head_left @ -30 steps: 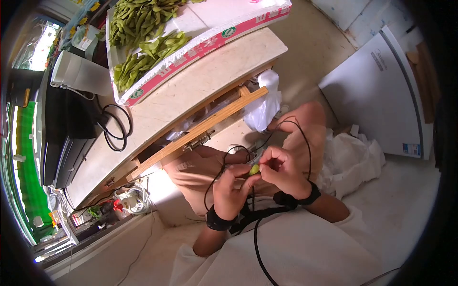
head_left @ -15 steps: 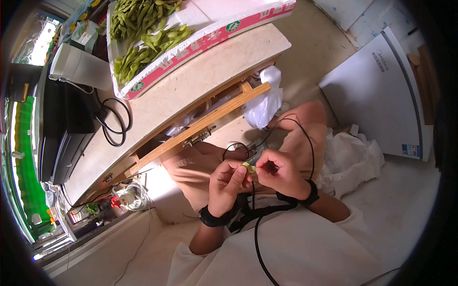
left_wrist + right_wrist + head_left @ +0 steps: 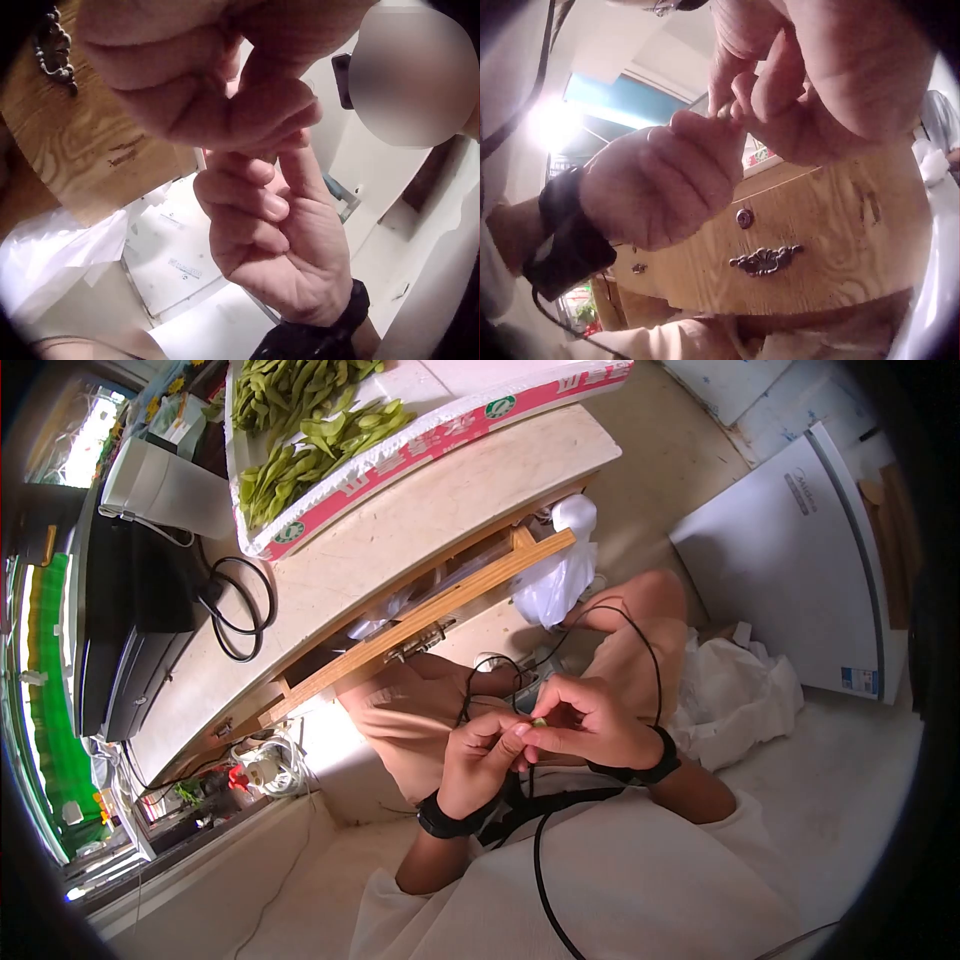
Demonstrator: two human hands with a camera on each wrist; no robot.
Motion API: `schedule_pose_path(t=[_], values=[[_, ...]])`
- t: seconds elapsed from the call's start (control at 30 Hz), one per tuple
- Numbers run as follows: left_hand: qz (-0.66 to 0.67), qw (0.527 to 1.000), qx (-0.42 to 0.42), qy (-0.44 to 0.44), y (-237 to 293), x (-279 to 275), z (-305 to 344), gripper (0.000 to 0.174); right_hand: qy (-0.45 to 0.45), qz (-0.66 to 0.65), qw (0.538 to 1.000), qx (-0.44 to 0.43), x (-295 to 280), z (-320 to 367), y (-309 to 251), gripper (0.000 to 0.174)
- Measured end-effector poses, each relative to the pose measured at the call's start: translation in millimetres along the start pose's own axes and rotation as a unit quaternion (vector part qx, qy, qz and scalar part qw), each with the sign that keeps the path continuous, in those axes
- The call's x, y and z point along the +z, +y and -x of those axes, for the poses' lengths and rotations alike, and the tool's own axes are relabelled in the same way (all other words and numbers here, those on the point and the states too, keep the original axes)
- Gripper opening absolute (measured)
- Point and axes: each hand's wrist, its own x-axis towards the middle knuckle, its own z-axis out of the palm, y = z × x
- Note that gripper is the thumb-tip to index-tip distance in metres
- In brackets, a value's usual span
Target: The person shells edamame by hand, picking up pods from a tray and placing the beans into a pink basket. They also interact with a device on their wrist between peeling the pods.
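Note:
Over the person's lap, the two hands meet fingertip to fingertip around a small green soybean pod [image 3: 539, 722]. My left hand [image 3: 474, 762] pinches it from the left between thumb and fingers. From the other side my right hand [image 3: 592, 726] pinches it, thumb tip close against the left thumb. Fingers cover most of the pod; only a sliver of pod [image 3: 724, 111] shows in the right wrist view. More green soybean pods [image 3: 290, 475] lie in two heaps in a white foam box [image 3: 420, 455] with a pink side, on the table.
An open wooden drawer [image 3: 430, 625] juts out under the tabletop [image 3: 400, 550]. A white plastic bag [image 3: 555, 585] hangs at its end. White crumpled plastic [image 3: 735, 695] and a small fridge [image 3: 790, 560] stand at the right. A black cable [image 3: 545, 880] runs across the lap.
The pod, plainly seen between the hands before, is now mostly covered by fingertips. My right hand has moved left, its thumb now beside the left thumb. The view has shifted slightly.

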Motion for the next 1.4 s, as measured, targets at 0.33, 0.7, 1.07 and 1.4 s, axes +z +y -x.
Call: schedule_pose_path(t=[0.33, 0.7, 1.07, 1.4], values=[[-0.025, 0.995, 0.008, 0.095, 1, 5, -1, 0.017, 0.089, -0.017, 0.994, 0.057, -3, 6, 11, 0.017], [-0.048, 0.995, 0.021, 0.087, 5, -5, 3, 0.015, 0.022, 0.143, 0.988, 0.061, -8, -15, -4, 0.012], [0.029, 0.994, 0.075, 0.077, 7, -32, 10, 0.028, 0.134, 0.356, 0.913, -0.148, -19, -144, -152, 0.01], [0.056, 0.99, 0.118, 0.062, 0, -50, 15, 0.022, 0.108, 0.53, 0.826, -0.157, -34, -244, -165, 0.017]])
